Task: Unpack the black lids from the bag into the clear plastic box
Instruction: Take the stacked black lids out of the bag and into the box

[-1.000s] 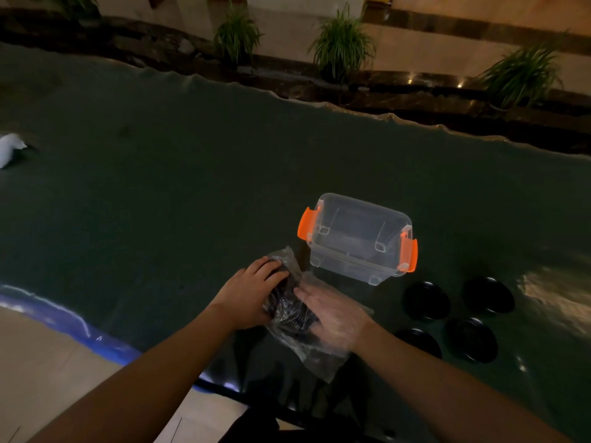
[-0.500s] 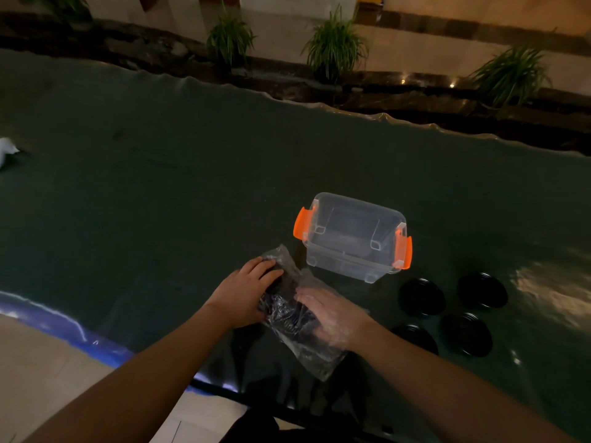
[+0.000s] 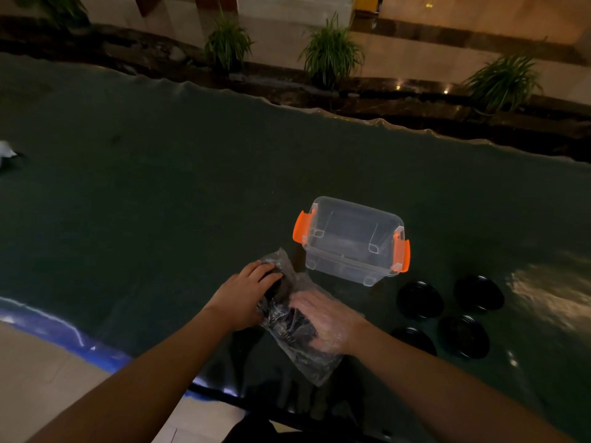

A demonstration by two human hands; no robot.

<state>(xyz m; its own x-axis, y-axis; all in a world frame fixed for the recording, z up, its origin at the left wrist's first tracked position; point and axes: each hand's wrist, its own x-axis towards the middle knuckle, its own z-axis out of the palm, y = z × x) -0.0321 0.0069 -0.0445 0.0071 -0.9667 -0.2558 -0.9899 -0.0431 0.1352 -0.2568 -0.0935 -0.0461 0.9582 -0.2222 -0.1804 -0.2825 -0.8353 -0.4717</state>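
My left hand (image 3: 244, 292) keeps its fingers clamped on the crinkled clear plastic bag (image 3: 295, 318) of black lids at lower centre. My right hand (image 3: 324, 318) has slid deeper inside, fingers spread. The clear plastic box with orange latches (image 3: 351, 239) above holds no lids that I can see.

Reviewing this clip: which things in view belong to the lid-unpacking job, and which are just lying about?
Part of the job:
- clear bag, right hand inside it, left hand pressing on it
- clear plastic box, no lid in it
- four black lids on the table beside the box

Lying about:
- white object at far left
- potted plants beyond the table
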